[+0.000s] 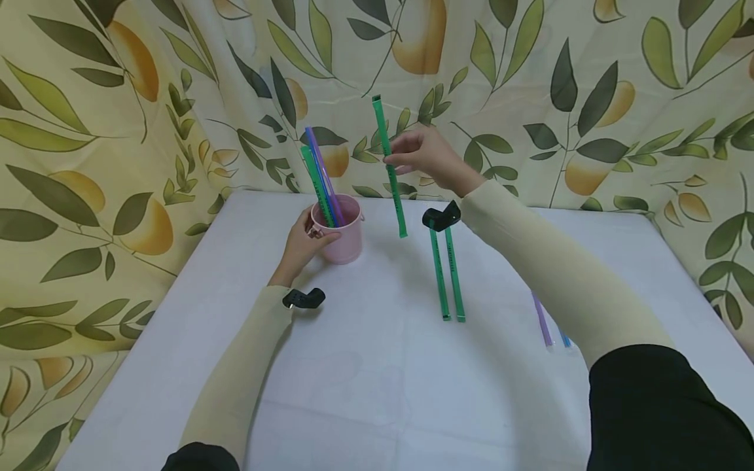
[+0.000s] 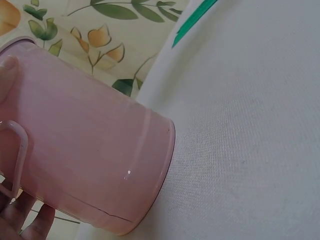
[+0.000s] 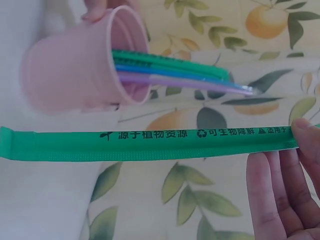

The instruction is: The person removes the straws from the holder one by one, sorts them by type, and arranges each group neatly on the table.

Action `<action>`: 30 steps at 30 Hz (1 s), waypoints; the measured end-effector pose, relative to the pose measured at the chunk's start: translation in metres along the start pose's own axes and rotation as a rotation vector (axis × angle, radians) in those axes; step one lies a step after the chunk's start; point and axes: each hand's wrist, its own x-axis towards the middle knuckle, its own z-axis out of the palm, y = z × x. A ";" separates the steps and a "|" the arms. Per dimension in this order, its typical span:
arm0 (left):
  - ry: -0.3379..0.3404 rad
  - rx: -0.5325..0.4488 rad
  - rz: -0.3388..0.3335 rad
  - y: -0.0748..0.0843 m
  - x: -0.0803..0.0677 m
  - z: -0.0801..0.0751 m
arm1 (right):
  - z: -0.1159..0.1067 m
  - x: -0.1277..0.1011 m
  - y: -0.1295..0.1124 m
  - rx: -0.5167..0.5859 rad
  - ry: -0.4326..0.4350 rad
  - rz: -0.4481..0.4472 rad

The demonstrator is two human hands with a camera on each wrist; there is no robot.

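My left hand (image 1: 300, 245) grips a pink cup (image 1: 345, 245) by its rim and side near the table's back edge. Out of the cup lean green wrapped straws (image 1: 314, 175) and slim purple and blue straws (image 3: 185, 82). To the right of the cup, my right hand (image 1: 432, 156) pinches one green wrapped straw (image 1: 380, 127) between thumb and fingers. It hangs nearly upright above the table, and dark printed characters show along its wrapper in the right wrist view. In the left wrist view, the cup's wall (image 2: 95, 125) and a small wire handle (image 2: 20, 150) fill the left side.
Two more green wrapped straws (image 1: 455, 281) lie side by side on the white tablecloth (image 1: 353, 392), below my right wrist. A purple straw (image 1: 542, 320) and a blue straw (image 1: 565, 340) lie farther right, partly hidden by my right sleeve. A fruit-patterned curtain (image 1: 235, 98) hangs behind the table.
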 end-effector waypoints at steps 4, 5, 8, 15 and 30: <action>0.002 -0.001 0.007 0.000 0.000 0.000 | -0.006 -0.006 0.011 -0.007 0.009 0.021; 0.002 0.000 0.007 -0.001 0.000 0.000 | -0.008 -0.007 0.014 -0.009 0.010 0.027; 0.003 -0.005 0.005 -0.002 0.001 0.000 | -0.012 -0.012 0.023 -0.015 0.011 0.046; 0.002 -0.003 0.006 -0.002 0.001 0.000 | -0.021 -0.026 0.044 -0.014 0.024 0.107; 0.008 0.022 -0.039 -0.001 0.002 0.000 | -0.034 -0.051 0.092 -0.079 0.023 0.268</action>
